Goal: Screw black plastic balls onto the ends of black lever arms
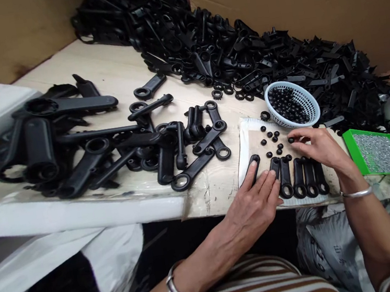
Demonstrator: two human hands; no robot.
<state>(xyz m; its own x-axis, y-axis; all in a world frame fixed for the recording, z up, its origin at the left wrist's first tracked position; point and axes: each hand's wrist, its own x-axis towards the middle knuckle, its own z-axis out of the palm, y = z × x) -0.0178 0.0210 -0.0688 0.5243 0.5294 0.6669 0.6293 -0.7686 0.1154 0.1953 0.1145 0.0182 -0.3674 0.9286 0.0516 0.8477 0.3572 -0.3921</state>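
5 black plastic levers (298, 177) lie side by side on the cardboard pad (252, 140), long axes running near to far, ringed ends near. Left hand (256, 197) lies flat, fingers spread, on a 6th lever (254, 164) just left. Farther, right hand (316, 146) pinches a small black cap (291, 140), nearer the white basket (292, 103).

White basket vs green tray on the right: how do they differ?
The white basket is round with perforated mesh walls; the green tray is flat, rectangular and solid-rimmed. The basket holds small black round pieces; the tray holds a bed of tiny silvery parts. The basket sits just beyond the right hand; the tray lies off to that hand's right. Both rest on the tabletop as parts containers.
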